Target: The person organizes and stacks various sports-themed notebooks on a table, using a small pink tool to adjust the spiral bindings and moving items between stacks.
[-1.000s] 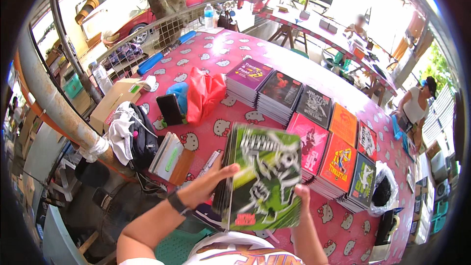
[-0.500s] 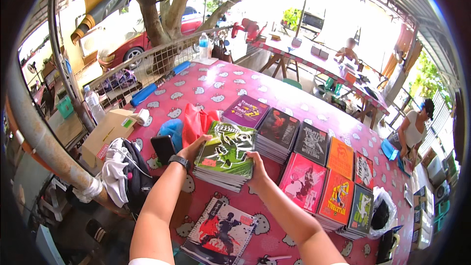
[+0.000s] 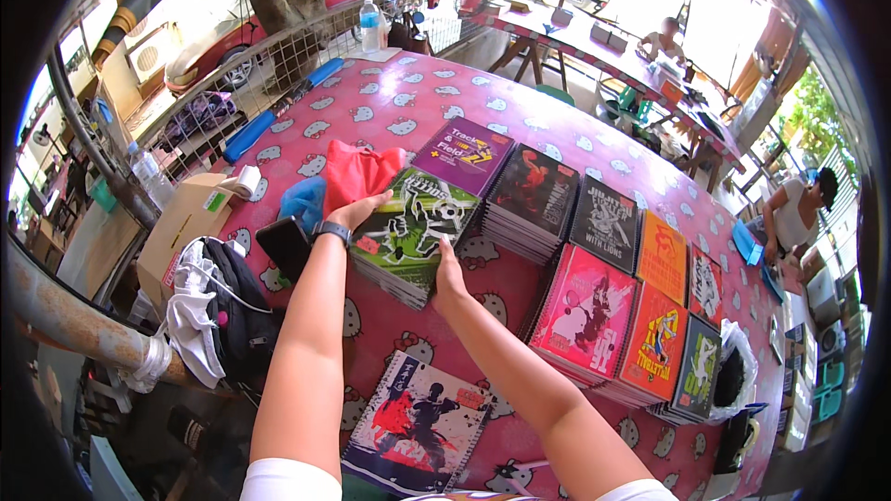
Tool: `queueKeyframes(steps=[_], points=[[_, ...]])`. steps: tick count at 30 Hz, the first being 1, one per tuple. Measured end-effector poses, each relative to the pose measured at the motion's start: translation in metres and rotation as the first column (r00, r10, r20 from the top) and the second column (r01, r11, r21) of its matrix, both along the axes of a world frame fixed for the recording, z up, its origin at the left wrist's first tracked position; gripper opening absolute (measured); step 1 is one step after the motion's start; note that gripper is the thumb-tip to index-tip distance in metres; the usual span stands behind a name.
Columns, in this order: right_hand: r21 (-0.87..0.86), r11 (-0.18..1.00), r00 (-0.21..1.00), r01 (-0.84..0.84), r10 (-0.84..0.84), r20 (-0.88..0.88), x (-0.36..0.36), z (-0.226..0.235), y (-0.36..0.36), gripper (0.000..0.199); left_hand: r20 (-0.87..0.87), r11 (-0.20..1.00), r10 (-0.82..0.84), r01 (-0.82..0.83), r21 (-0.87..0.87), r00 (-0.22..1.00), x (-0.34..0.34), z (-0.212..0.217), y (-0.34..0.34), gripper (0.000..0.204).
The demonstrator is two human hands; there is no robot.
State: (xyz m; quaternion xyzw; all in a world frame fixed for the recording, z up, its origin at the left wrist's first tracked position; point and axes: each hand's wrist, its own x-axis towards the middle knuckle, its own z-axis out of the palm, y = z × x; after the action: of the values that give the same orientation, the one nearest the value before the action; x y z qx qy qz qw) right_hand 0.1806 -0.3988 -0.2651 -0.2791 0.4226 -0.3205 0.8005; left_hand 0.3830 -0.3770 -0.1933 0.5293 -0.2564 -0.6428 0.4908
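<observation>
Both my hands hold a stack of green spiral notebooks (image 3: pixel 413 223) with a soccer picture on the cover. My left hand (image 3: pixel 356 215), with a dark watch at the wrist, grips the stack's left side. My right hand (image 3: pixel 449 273) presses the opposite side, its thumb at the top edge. Just beyond sits a purple notebook stack (image 3: pixel 462 156), right against the green one as seen from here. To the right are a stack of black notebooks (image 3: pixel 532 193) and several more stacks, including a pink one (image 3: pixel 587 312). Nearest me lies a white notebook (image 3: pixel 422 422) with a red-and-black fighter.
The table has a pink patterned cover (image 3: pixel 390 97). Left of my hands are red cloth-like material (image 3: pixel 362 174), a phone (image 3: pixel 283 246), a black bag (image 3: pixel 241 320) and a cardboard box (image 3: pixel 186 232). A plastic bag (image 3: pixel 736 371) hangs near the right edge. Another person (image 3: pixel 789 213) works beyond it.
My hands and the green stack have shifted slightly left and turned a little clockwise, opening a gap beside the black stack. My view has tilted downward.
</observation>
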Motion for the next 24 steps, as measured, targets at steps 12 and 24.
queueKeyframes(steps=[12, 24], points=[[-0.594, 0.781, 0.981, -0.192, 0.136, -0.138, -0.195, 0.139, 0.104, 0.047, 0.741, 0.873, 0.476, -0.149, -0.465, 0.474, -0.119, 0.115, 0.115, 0.049], [-0.519, 0.305, 0.512, -0.799, -0.109, -0.852, -0.316, 0.068, 0.247, 0.058, 0.399, 0.999, 0.035, -0.023, -0.034, 0.916, -0.191, 0.029, 0.316, 0.061]])
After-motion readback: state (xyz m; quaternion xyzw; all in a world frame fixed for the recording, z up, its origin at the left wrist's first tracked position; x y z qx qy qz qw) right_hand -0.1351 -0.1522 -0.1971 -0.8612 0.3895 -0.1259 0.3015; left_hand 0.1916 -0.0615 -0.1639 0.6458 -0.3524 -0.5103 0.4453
